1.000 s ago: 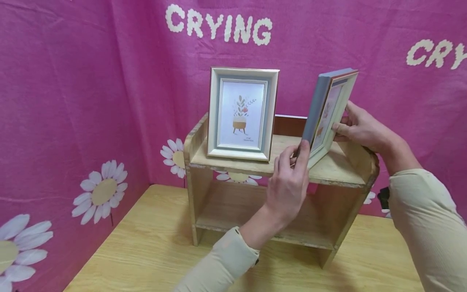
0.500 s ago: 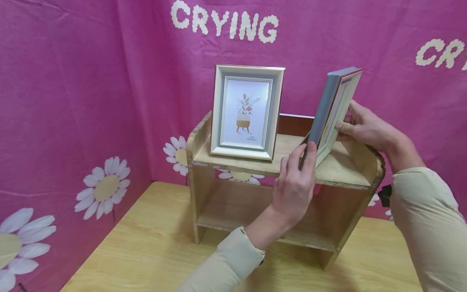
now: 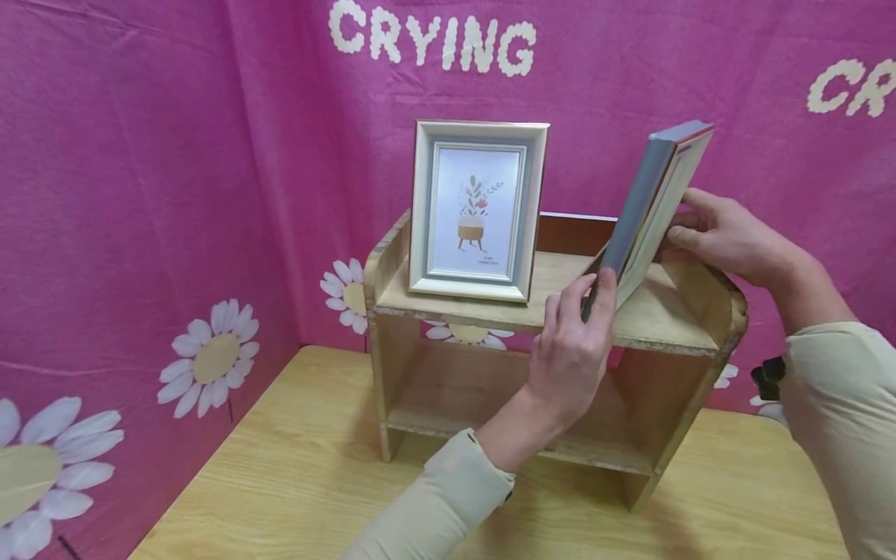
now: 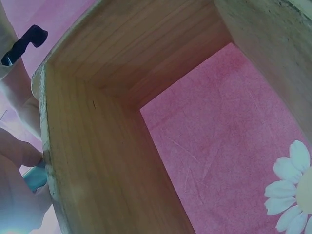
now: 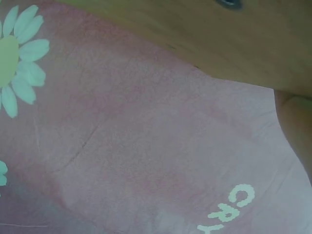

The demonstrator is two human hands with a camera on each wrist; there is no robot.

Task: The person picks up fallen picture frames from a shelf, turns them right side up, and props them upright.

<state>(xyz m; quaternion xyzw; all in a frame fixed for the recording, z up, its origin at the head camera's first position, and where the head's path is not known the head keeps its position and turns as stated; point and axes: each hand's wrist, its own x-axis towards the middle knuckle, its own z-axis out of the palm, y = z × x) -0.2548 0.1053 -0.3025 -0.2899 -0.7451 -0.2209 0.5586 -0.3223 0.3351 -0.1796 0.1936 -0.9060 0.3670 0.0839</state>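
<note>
Two cream picture frames with blue-grey trim are at the shelf's top board in the head view. One picture frame [image 3: 479, 210] stands upright at the left, its potted-plant print facing me. The other picture frame [image 3: 651, 210] is held at the right, turned nearly edge-on and leaning. My left hand [image 3: 570, 350] pinches its lower near edge, where a dark strip shows behind it. My right hand [image 3: 735, 237] grips its far side, some fingers hidden behind it. In the left wrist view the left hand [image 4: 19, 195] pinches a bluish edge beside the wood.
The small wooden shelf [image 3: 483, 381] has raised side panels and a lower board, and stands on a light wood table [image 3: 280, 467]. Pink cloth [image 3: 595, 70] with daisies and lettering hangs behind and at the left. A reddish-brown panel [image 3: 574, 235] lies along the shelf's back.
The held picture frame has turned further edge-on and shifted slightly right, both hands moving with it. The whole head view has shifted a little. The left picture frame keeps its place on the shelf.
</note>
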